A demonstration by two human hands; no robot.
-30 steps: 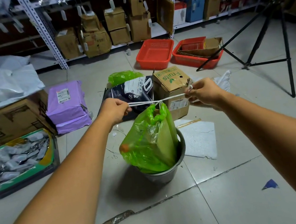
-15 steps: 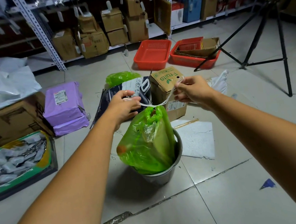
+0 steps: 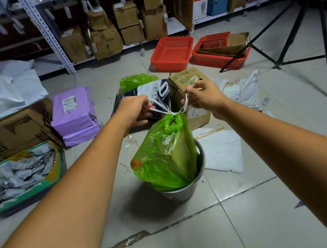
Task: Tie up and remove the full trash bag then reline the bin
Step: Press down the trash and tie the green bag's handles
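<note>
- Floor (image 3: 258,226): tiled, carries the bin; keep the bin planted while knotting.
- Bin (image 3: 186,190): metal, liner not yet lifted out.
- Trash bag (image 3: 167,155): green, full, standing in the bin with its neck gathered.
- Left hand (image 3: 135,109), right hand (image 3: 202,94): apart, each pinching one end of the string.
- String (image 3: 185,103): white, slack at the neck; judged next: draw both ends outward evenly.

This looks like a parcel depot or stockroom. Beyond the hands, perforated metal shelving (image 3: 47,35) holds taped cardboard boxes (image 3: 128,20) hung with small white tags. On the tiled floor (image 3: 176,245), left of the left hand (image 3: 133,111), lie purple mailer parcels (image 3: 73,111) and white poly bags (image 3: 3,92). Past the right hand (image 3: 202,94) sit red plastic baskets (image 3: 171,53).
</note>
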